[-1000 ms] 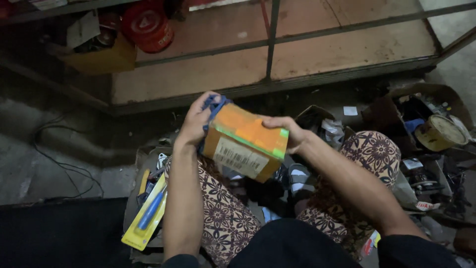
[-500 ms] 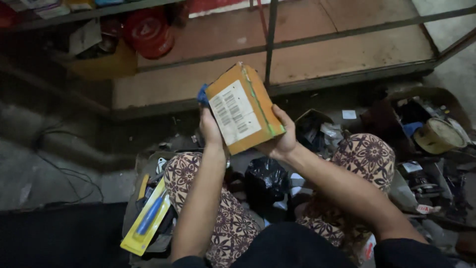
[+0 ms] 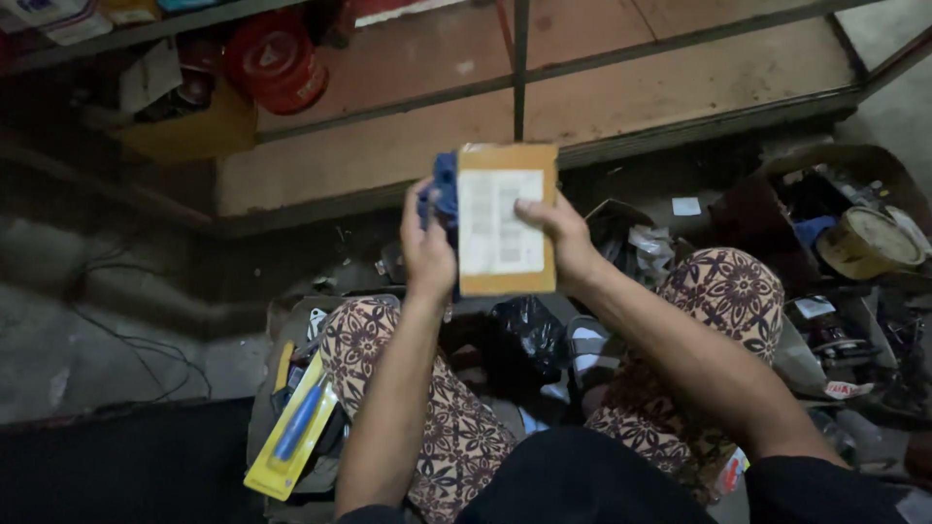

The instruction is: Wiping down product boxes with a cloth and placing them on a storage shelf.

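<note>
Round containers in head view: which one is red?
The red tub on the shelf, upper left, beyond the left hand. The other round one, the tan lidded can at the right, is yellowish, not red.

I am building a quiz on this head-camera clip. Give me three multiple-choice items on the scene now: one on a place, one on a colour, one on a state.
1. Where does the yellow card pack with a blue tool lie?
A. by the person's left knee
B. on the wooden shelf
C. in the right hand

2. What colour is the round tin on the wooden shelf?
A. green
B. red
C. white

3. How is the orange cardboard box with a white label held?
A. left hand only
B. resting on the floor
C. both hands

A: it lies low beside the patterned left knee.
B: the tin is plainly red.
C: the left hand and right hand grip opposite sides.
</note>
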